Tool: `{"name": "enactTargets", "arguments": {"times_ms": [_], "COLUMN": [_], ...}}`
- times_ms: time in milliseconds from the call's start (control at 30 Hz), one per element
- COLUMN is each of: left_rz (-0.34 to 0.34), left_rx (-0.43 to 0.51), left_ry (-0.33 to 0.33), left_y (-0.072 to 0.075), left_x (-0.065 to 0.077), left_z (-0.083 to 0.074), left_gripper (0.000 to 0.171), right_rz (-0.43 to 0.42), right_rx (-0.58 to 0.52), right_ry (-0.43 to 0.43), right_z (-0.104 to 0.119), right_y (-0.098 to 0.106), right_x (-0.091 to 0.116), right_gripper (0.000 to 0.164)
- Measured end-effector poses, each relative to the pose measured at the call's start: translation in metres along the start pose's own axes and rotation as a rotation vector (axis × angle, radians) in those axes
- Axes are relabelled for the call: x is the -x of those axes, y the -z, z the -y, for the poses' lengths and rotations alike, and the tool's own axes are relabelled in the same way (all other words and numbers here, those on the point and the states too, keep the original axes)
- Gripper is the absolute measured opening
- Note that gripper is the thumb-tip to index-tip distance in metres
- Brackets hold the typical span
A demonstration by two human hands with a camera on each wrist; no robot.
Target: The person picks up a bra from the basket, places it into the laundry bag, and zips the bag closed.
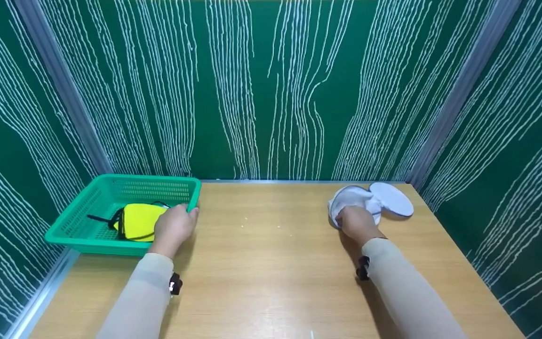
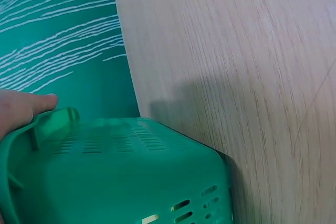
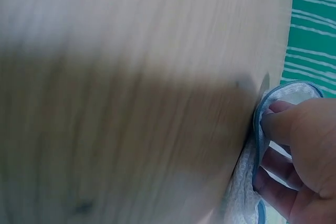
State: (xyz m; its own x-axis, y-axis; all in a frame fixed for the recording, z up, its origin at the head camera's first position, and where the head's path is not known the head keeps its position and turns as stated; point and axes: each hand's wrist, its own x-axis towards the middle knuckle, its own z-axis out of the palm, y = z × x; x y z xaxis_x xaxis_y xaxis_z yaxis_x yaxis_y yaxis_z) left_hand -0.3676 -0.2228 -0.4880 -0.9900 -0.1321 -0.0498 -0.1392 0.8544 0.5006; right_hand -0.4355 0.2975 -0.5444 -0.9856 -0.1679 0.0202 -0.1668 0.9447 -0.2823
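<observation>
My left hand grips the right rim of a green plastic basket, its thumb over the edge. The left wrist view shows the slotted outer wall of the basket and part of the hand. Inside lies a flat yellow item with black edging and straps. On the right, my right hand pinches the edge of a white slipper. In the right wrist view, thumb and fingers close on the slipper's grey-blue piped edge. Another white slipper lies sole up beside it.
The wooden table runs back to a green wall with white wavy lines. Similar green panels flank both sides, joined by metal corner posts. The basket stands near the table's left edge, the slippers near the back right corner.
</observation>
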Motion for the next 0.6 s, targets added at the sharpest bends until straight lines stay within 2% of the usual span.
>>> {"name": "enactTargets", "arguments": {"times_ms": [267, 467, 600], "left_rz": [-0.032, 0.013, 0.03], "left_rx": [-0.029, 0.002, 0.026], "left_ry": [-0.026, 0.022, 0.041], "left_y": [-0.004, -0.001, 0.0], "left_x": [0.001, 0.0, 0.0], "left_z": [0.001, 0.001, 0.0], "left_gripper": [0.05, 0.066, 0.07], "right_rz": [-0.008, 0.044, 0.077], "right_rx": [0.108, 0.111, 0.126], "right_ry": [0.126, 0.143, 0.173], "right_z": [0.021, 0.037, 0.042], "right_y": [-0.007, -0.004, -0.003], "right_x": [0.0, 0.001, 0.005], "right_gripper": [0.031, 0.029, 0.027]}}
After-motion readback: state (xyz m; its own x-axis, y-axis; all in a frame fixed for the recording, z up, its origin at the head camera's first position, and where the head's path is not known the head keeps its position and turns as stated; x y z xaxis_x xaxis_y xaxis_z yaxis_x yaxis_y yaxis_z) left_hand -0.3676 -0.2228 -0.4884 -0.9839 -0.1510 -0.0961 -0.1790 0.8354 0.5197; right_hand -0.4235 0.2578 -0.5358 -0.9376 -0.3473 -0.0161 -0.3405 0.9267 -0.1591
